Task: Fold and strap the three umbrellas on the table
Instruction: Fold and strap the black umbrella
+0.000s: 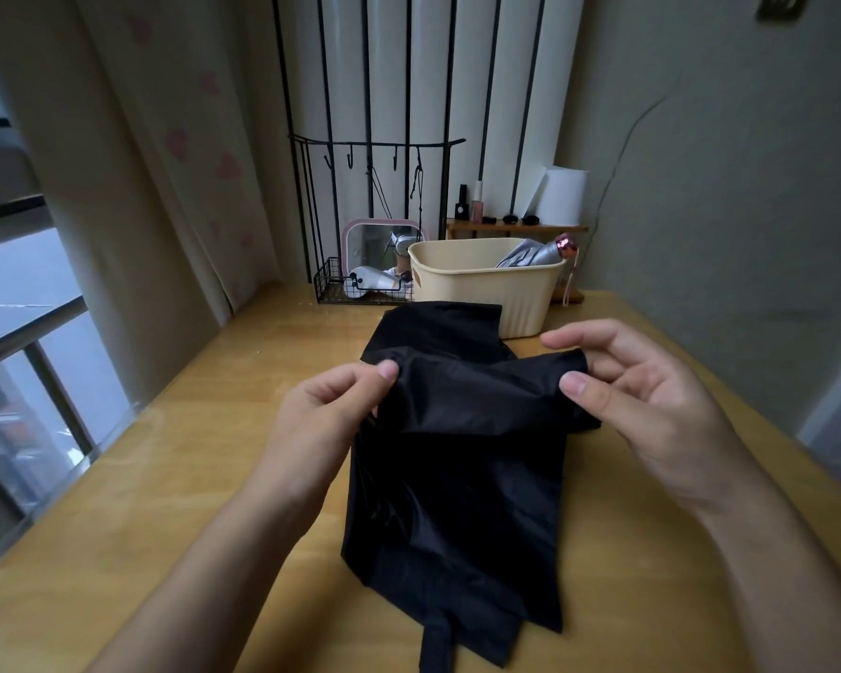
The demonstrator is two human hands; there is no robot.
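Two hands, left [322,409] and right [651,395], pinch the black umbrella [457,459] on a wooden table [190,478] by a window [30,361].

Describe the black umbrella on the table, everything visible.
The black umbrella is collapsed, and its canopy is loose and not yet folded: thin matte fabric with soft creases. It lies lengthwise on the wooden table, with its far end close to the cream basket; whether they touch is unclear. A narrow black strip, probably the strap, lies loose at the near end. No handle shows. The left hand pinches a fold on the left, and the right hand pinches a lifted corner.
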